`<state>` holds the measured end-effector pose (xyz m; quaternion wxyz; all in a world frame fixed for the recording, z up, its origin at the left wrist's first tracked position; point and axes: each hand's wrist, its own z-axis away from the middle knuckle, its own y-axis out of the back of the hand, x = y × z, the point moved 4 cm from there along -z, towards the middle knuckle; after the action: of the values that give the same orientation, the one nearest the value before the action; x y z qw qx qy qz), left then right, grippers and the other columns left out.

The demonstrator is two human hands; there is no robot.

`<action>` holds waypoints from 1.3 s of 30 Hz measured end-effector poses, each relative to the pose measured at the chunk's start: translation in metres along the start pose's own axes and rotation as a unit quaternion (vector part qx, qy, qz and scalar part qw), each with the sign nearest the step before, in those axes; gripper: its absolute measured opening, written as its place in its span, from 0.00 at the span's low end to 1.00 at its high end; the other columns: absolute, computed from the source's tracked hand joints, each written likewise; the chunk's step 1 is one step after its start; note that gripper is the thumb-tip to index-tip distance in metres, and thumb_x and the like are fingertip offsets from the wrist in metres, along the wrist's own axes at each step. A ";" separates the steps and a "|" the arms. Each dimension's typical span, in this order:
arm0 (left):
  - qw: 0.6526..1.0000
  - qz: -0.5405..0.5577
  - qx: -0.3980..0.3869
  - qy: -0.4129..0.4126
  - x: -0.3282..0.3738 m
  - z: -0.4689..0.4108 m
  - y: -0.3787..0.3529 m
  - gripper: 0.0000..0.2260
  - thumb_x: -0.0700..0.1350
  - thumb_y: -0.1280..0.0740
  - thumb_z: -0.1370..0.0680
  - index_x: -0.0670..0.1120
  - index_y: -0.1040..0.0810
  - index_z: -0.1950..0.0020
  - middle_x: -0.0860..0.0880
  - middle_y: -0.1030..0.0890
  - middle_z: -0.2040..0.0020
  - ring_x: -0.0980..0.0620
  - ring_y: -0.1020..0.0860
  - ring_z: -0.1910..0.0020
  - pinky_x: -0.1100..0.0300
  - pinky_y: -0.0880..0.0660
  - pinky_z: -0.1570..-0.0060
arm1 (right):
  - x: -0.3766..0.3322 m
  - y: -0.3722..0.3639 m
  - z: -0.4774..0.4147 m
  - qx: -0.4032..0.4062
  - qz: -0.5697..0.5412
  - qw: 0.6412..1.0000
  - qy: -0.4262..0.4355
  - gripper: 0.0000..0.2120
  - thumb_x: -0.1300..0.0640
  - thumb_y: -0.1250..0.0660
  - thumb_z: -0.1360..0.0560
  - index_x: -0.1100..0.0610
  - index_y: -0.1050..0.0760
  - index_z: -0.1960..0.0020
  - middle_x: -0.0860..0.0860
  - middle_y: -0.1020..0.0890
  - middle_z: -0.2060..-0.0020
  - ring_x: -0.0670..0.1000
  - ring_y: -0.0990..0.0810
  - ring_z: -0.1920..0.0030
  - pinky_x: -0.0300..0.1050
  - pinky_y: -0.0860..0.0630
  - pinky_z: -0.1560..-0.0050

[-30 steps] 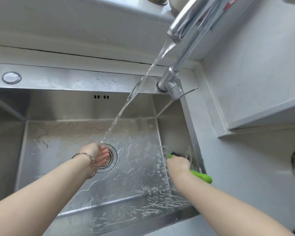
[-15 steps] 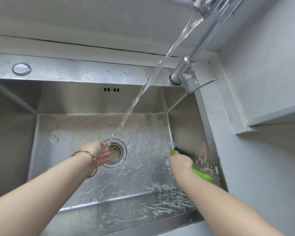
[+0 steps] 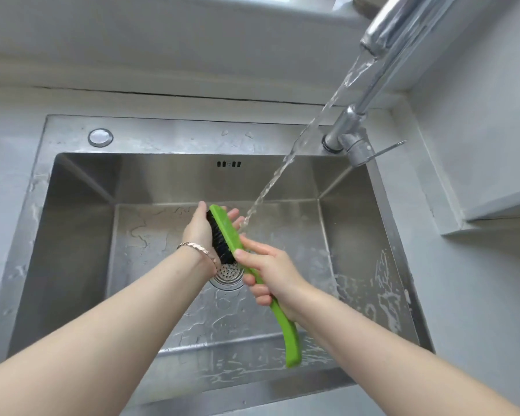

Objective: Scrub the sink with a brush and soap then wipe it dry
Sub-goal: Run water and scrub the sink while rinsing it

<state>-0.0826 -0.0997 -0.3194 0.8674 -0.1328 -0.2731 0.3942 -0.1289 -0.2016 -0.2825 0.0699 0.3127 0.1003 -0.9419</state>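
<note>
On the sink [image 3: 72,235] deck, at 10 o'clock from the basin, sits 1 round metal cap [image 3: 100,137]. Over the middle of the basin the left hand [image 3: 197,232], a bracelet [image 3: 197,247] on its wrist, cups the head of the green brush [image 3: 222,223]: palm against the black bristles, thumb up, fingertips curling round past the green back. The brush slants from its head at 11 o'clock to its handle end at 5 o'clock, above the drain strainer [image 3: 227,274]. The right hand [image 3: 270,271] wraps its fingers round the handle near mid-length, so the head lies at 11 o'clock from this grip. The water stream [image 3: 282,166] lands on the left fingertips beside the head, falling from the faucet [image 3: 351,139] at the sink's 2 o'clock corner.
</note>
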 end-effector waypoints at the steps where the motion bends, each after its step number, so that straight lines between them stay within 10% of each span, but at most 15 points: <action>1: 1.000 0.001 -0.007 0.001 -0.004 0.002 -0.005 0.21 0.57 0.50 0.19 0.42 0.28 0.47 0.44 0.22 0.49 0.49 0.22 0.58 0.55 0.26 0.59 | -0.003 0.000 -0.001 0.018 -0.015 1.000 0.008 0.22 0.57 0.36 0.23 0.44 0.32 0.31 0.51 0.34 0.74 0.42 0.41 0.83 0.29 0.45 0.82; 6: 0.990 -0.096 0.065 0.077 -0.021 0.004 -0.009 0.26 0.63 0.50 0.22 0.41 0.26 0.51 0.44 0.22 0.59 0.47 0.24 0.65 0.57 0.27 0.67 | 0.001 0.002 0.002 0.088 -0.016 0.996 0.015 0.24 0.57 0.35 0.23 0.45 0.34 0.30 0.51 0.34 0.75 0.42 0.40 0.84 0.30 0.44 0.82; 10: 0.989 -0.082 0.062 0.106 -0.018 0.001 -0.005 0.22 0.55 0.51 0.19 0.37 0.28 0.50 0.41 0.20 0.45 0.44 0.20 0.51 0.57 0.28 0.56 | 0.022 0.001 0.025 0.073 0.032 0.997 0.004 0.24 0.56 0.34 0.24 0.43 0.34 0.30 0.51 0.33 0.75 0.42 0.40 0.83 0.30 0.44 0.81; 14: 0.988 -0.119 0.089 0.038 -0.031 0.003 -0.002 0.17 0.47 0.49 0.19 0.41 0.28 0.60 0.42 0.19 0.72 0.45 0.22 0.67 0.54 0.26 0.61 | 0.014 0.014 0.011 0.121 0.043 0.991 0.026 0.24 0.57 0.33 0.25 0.43 0.33 0.31 0.51 0.33 0.76 0.43 0.40 0.83 0.29 0.44 0.81; 18: 0.981 -0.169 0.082 0.057 -0.022 -0.001 0.000 0.17 0.52 0.50 0.18 0.43 0.27 0.50 0.43 0.20 0.60 0.47 0.23 0.65 0.55 0.26 0.66 | 0.009 0.015 0.005 0.144 0.141 0.975 0.091 0.24 0.54 0.32 0.26 0.44 0.31 0.32 0.43 0.24 0.65 0.39 0.29 0.73 0.34 0.30 0.68; 22: 0.921 -0.381 0.040 0.079 -0.024 0.027 -0.005 0.10 0.43 0.47 0.18 0.42 0.27 0.51 0.46 0.18 0.58 0.52 0.20 0.73 0.64 0.28 0.72 | -0.007 0.055 0.028 0.207 0.442 0.867 0.099 0.25 0.49 0.35 0.25 0.41 0.35 0.30 0.50 0.21 0.39 0.52 0.23 0.40 0.43 0.28 0.41; 26: 0.913 -0.400 0.033 0.077 -0.019 0.035 0.001 0.12 0.36 0.49 0.19 0.42 0.30 0.60 0.46 0.25 0.63 0.54 0.25 0.72 0.65 0.31 0.71 | -0.051 0.120 0.049 0.280 0.688 0.669 0.027 0.25 0.57 0.41 0.22 0.45 0.40 0.27 0.56 0.21 0.42 0.59 0.22 0.43 0.47 0.26 0.48; 31: 0.897 -0.429 0.091 0.043 -0.016 0.036 0.020 0.08 0.37 0.44 0.19 0.40 0.26 0.54 0.46 0.23 0.64 0.52 0.23 0.76 0.66 0.28 0.79 | -0.046 0.161 0.053 0.301 0.792 0.530 -0.035 0.27 0.65 0.46 0.22 0.54 0.45 0.25 0.56 0.20 0.44 0.58 0.21 0.43 0.47 0.25 0.49; 34: 0.898 -0.427 0.095 0.046 -0.014 0.032 0.027 0.11 0.37 0.45 0.19 0.41 0.27 0.59 0.46 0.22 0.67 0.54 0.23 0.79 0.62 0.27 0.73 | 0.001 0.162 0.065 0.238 0.822 0.509 -0.095 0.27 0.65 0.48 0.22 0.58 0.49 0.24 0.54 0.21 0.43 0.56 0.21 0.43 0.47 0.24 0.48; 39: 0.896 -0.432 0.093 0.036 -0.013 0.026 0.035 0.12 0.38 0.45 0.19 0.42 0.27 0.61 0.52 0.23 0.81 0.58 0.25 0.83 0.60 0.29 0.66 | 0.038 0.140 0.064 0.174 0.778 0.570 -0.198 0.20 0.68 0.46 0.23 0.59 0.31 0.33 0.54 0.24 0.37 0.56 0.24 0.38 0.48 0.26 0.44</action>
<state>-0.1262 -0.0861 -0.3184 0.9699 0.0658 -0.2343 -0.0011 -0.1687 -0.3545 -0.2752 0.7380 0.0816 -0.3641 -0.5623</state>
